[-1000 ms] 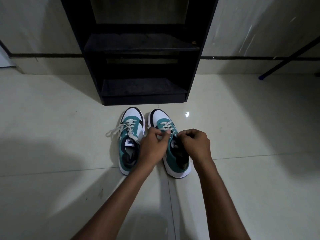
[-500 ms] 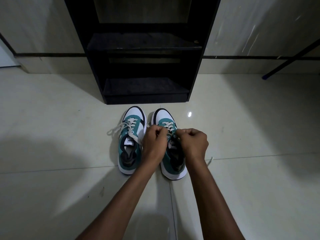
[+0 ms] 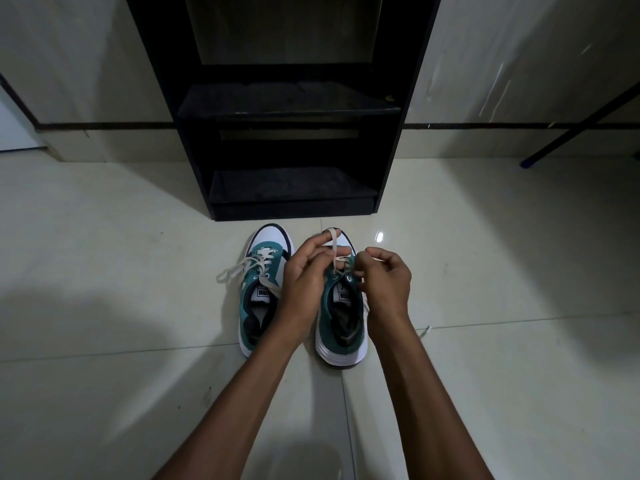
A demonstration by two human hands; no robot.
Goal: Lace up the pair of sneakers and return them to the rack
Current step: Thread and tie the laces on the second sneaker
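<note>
Two teal-and-white sneakers stand side by side on the floor, toes toward the black rack (image 3: 291, 199). The left sneaker (image 3: 260, 296) has its white laces spilling loose to the left. Over the right sneaker (image 3: 341, 323), my left hand (image 3: 308, 275) pinches a loop of white lace (image 3: 334, 242) and holds it up above the toe. My right hand (image 3: 386, 278) grips the lace at the upper eyelets. Another lace end (image 3: 425, 330) trails on the floor to the right of that shoe.
The rack has two dark shelves, both bare, and its base is just beyond the sneakers' toes. Pale floor tiles spread on both sides. A dark slanted pole (image 3: 575, 129) meets the floor at the far right, near the wall.
My left hand has lifted and opened out, drawing a loop of lace up over the right sneaker's toe. The right hand has shifted slightly right, and the view has moved closer.
</note>
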